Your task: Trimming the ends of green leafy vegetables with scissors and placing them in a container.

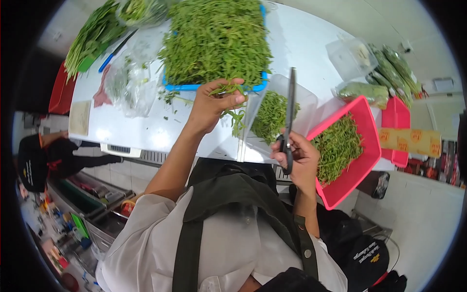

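My left hand pinches a sprig of leafy greens just in front of a blue crate heaped with the same kind of greens. In my right hand is a pair of scissors with black handles, blades pointing up and away from me; whether the blades are closed is hard to tell. Between the hands stands a clear plastic container with cut greens in it. A pink basin holding trimmed stems and leaves sits tilted at the right.
A knife with a blue handle, a plastic bag and long leafy vegetables lie at the left. Bagged vegetables and another clear container are at the right. People in black are at both sides.
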The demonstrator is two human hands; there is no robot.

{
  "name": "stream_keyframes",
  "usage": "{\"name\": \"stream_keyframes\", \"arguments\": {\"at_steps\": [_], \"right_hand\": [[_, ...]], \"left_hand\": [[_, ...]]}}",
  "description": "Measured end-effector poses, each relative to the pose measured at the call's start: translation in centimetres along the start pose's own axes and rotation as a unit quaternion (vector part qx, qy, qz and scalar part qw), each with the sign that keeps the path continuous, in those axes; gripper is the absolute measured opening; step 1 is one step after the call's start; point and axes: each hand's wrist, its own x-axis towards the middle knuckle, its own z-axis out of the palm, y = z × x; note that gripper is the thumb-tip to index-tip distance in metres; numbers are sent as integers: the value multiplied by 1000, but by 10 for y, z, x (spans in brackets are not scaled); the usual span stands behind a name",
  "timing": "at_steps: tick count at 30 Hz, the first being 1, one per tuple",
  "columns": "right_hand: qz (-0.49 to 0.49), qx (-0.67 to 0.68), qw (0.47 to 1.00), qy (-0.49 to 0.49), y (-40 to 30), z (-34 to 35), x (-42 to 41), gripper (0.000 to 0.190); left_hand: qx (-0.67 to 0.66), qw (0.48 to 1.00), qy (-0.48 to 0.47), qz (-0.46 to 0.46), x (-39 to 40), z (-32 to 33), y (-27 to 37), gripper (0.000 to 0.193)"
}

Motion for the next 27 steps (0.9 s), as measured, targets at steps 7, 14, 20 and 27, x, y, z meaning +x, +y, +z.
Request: {"name": "stream_keyframes", "arguments": {"at_steps": [7, 14, 20, 27], "right_hand": [[-15, 23, 998, 58, -12, -12, -34, 55], [-83, 94, 992, 27, -35, -6, -45, 59], [-59, 51, 995, 55, -15, -17, -48, 59], [-6, 37, 998, 45, -7, -2, -21, 58]], "left_hand": [[160, 981, -95, -55, 15, 78, -11, 35], [217, 883, -392, 140, 57, 208, -122, 78], [274, 925, -260, 44, 74, 68, -5, 36], [620, 710, 247, 227, 97, -124, 37, 26]]}}
